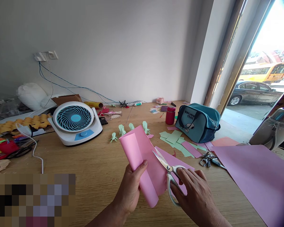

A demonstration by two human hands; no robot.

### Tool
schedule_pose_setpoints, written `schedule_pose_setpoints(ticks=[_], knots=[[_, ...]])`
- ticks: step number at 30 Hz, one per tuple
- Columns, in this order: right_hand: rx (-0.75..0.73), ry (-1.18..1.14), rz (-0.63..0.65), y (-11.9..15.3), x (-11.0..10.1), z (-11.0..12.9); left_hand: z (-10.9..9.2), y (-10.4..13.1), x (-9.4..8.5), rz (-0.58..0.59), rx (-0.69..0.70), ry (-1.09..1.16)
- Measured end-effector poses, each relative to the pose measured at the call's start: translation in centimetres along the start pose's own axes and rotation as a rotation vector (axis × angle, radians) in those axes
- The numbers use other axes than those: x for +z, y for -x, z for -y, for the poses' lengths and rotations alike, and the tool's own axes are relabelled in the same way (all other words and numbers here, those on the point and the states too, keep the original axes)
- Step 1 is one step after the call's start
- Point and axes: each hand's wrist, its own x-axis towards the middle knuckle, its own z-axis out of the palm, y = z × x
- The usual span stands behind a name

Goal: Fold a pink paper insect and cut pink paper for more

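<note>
My left hand (pixel 130 189) grips a folded pink paper sheet (pixel 142 157), thumb on its front, holding it up over the wooden table (pixel 90 167). My right hand (pixel 195 195) holds white-handled scissors (pixel 169 175), fingers through the loops. The blades are open and rest against the right part of the pink sheet. Several small green folded paper figures (pixel 121 130) stand on the table just beyond the sheet.
A white and blue desk fan (pixel 74 121) sits at left with its cord trailing forward. A teal bag (pixel 197 121) and red bottle (pixel 170 115) stand at right, amid green and pink paper scraps (pixel 177 143). A large purple sheet (pixel 257 176) and keys (pixel 207 159) lie at right.
</note>
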Motion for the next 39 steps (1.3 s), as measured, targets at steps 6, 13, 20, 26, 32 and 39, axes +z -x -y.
schedule_pose_setpoints(ticks=[6, 13, 20, 26, 32, 39], knots=[[-0.008, 0.01, -0.018, -0.13, -0.13, 0.05, -0.04, -0.02, 0.1, -0.004, -0.015, 0.006], [-0.018, 0.028, -0.042, -0.22, -0.07, 0.11, -0.04, 0.12, 0.13, -0.019, -0.024, 0.023], [-0.021, 0.041, -0.048, -0.28, -0.07, 0.15, 0.18, 0.21, 0.2, -0.014, -0.02, 0.057], [-0.05, 0.059, -0.065, -0.44, -0.34, 0.29, 0.15, 0.32, 0.29, -0.033, -0.028, 0.065], [-0.055, 0.066, -0.061, -0.38, -0.29, 0.24, 0.25, 0.42, 0.23, -0.058, -0.026, 0.089], [-0.057, 0.067, -0.07, -0.12, 0.01, 0.06, 0.37, 0.34, 0.15, -0.043, -0.032, 0.075]])
